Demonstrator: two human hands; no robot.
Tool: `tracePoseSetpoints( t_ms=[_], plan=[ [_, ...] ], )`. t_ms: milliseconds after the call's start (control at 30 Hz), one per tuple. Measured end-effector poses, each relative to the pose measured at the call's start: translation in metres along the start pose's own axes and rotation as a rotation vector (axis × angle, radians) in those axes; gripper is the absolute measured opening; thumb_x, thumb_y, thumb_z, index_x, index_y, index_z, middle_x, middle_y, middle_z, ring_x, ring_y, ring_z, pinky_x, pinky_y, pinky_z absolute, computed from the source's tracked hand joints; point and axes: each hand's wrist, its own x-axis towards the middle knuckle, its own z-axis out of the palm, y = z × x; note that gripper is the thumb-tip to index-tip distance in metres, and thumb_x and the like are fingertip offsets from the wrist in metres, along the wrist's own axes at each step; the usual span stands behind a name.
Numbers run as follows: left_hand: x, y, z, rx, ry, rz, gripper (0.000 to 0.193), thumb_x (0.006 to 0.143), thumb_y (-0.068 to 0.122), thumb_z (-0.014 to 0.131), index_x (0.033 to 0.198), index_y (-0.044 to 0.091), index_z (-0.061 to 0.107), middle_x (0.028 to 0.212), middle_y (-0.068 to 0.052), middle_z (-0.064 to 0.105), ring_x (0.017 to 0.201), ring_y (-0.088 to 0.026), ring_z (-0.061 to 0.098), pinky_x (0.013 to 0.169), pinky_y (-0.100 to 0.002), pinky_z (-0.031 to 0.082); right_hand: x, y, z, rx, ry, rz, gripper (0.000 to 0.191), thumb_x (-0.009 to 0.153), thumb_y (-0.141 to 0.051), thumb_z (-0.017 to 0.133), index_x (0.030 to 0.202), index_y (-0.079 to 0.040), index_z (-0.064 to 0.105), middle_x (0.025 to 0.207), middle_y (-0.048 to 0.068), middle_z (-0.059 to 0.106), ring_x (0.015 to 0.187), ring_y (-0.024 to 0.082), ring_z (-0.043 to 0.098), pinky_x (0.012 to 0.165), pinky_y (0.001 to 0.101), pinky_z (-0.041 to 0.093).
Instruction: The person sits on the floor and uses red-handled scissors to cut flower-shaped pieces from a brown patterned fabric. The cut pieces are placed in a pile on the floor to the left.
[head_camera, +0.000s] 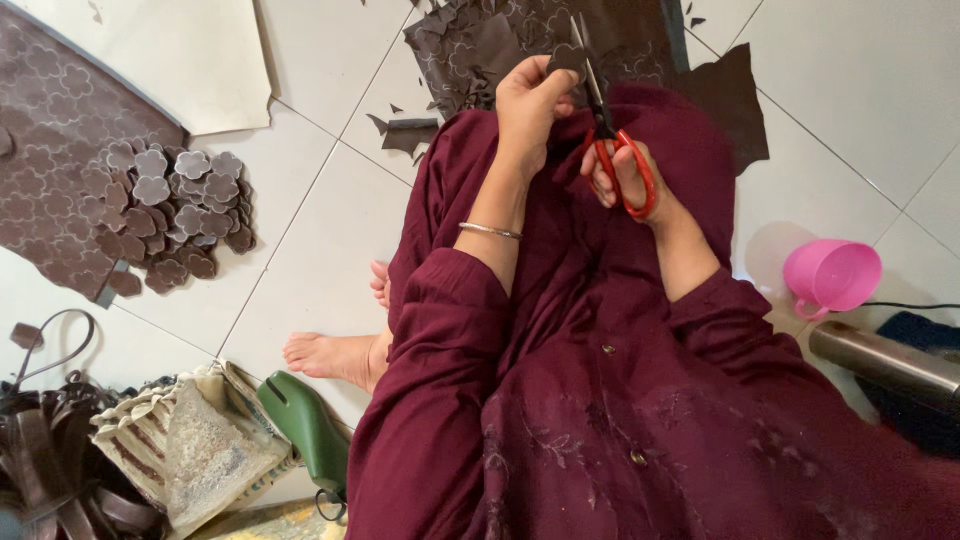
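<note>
Left hand (528, 100): clenched on a small dark brown leather piece (566, 58), pinched at 12 o'clock above the lap.

Right hand (625, 178): fingers through the loops of red-handled steel scissors (608, 125), gripping them; blades point to 12 o'clock and meet the piece's edge.

Pile of cut flower-shaped brown leather pieces (175, 215): at 9 o'clock on the white tiled floor (320, 230), beside a large brown leather sheet embossed with flower outlines (50, 150). Judged: a good many flowers are finished.

Dark brown offcuts and scraps (470, 45): at 12 o'clock, beyond the knees. Judged: plenty of embossed sheet remains uncut, so the work looks partway through.

Other items: pink plastic cup (832, 275) at 3 o'clock; green shoe-shaped form (305, 425) at 7 o'clock; brown straps (50, 470) at 8 o'clock.

Obscured: the piece's outline is mostly covered by fingers and blades. The metal cylinder (880, 362) at 4 o'clock is cut off by the frame edge. The maroon garment (600, 400) hides the lap.
</note>
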Motion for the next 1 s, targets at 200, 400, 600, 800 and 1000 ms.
tracePoseSetpoints(
  t_ms=[200, 400, 600, 800, 1000],
  plan=[
    [0.002, -0.002, -0.002, -0.017, 0.028, 0.011, 0.007, 0.085, -0.003, 0.068, 0.091, 0.0, 0.069, 0.075, 0.0, 0.062, 0.058, -0.005, 0.051, 0.05, -0.021, 0.044, 0.001, 0.006, -0.005, -0.011, -0.019, 0.003, 0.091, 0.088, -0.089, 0.043, 0.095, 0.0, 0.061, 0.064, -0.003, 0.048, 0.052, 0.007, 0.049, 0.049, 0.0235, 0.043],
    [0.007, -0.006, -0.007, -0.043, 0.037, 0.008, 0.005, 0.086, -0.002, 0.067, 0.09, 0.001, 0.068, 0.073, 0.001, 0.06, 0.057, -0.005, 0.049, 0.049, -0.02, 0.042, 0.001, 0.009, -0.009, -0.013, 0.003, 0.074, 0.092, 0.087, -0.089, 0.042, 0.091, 0.001, 0.062, 0.061, -0.002, 0.047, 0.049, 0.007, 0.047, 0.045, 0.0237, 0.039],
    [0.009, -0.01, -0.011, -0.073, 0.037, -0.003, 0.003, 0.09, 0.004, 0.065, 0.091, 0.003, 0.068, 0.076, 0.001, 0.062, 0.06, -0.006, 0.051, 0.053, -0.021, 0.044, 0.002, 0.006, -0.003, 0.013, 0.079, 0.035, 0.095, 0.09, -0.089, 0.036, 0.1, 0.002, 0.062, 0.063, -0.003, 0.045, 0.05, 0.007, 0.043, 0.047, 0.0251, 0.039],
    [0.016, -0.014, -0.017, -0.293, 0.096, -0.074, 0.019, 0.097, 0.021, 0.06, 0.099, 0.002, 0.065, 0.089, -0.006, 0.064, 0.074, -0.017, 0.065, 0.064, -0.031, 0.059, 0.009, 0.014, -0.009, 0.208, 0.118, 0.091, 0.099, 0.087, -0.09, 0.032, 0.107, 0.002, 0.064, 0.067, -0.003, 0.043, 0.051, 0.007, 0.04, 0.048, 0.0249, 0.039],
    [0.024, -0.007, -0.027, -0.417, 0.158, -0.023, 0.022, 0.098, 0.022, 0.063, 0.102, 0.001, 0.06, 0.09, -0.009, 0.062, 0.079, -0.023, 0.069, 0.071, -0.037, 0.064, 0.009, 0.034, -0.023, 0.39, 0.144, 0.115, 0.096, 0.092, -0.088, 0.03, 0.111, -0.001, 0.066, 0.07, -0.005, 0.043, 0.055, 0.008, 0.042, 0.054, 0.0255, 0.041]
  ],
)
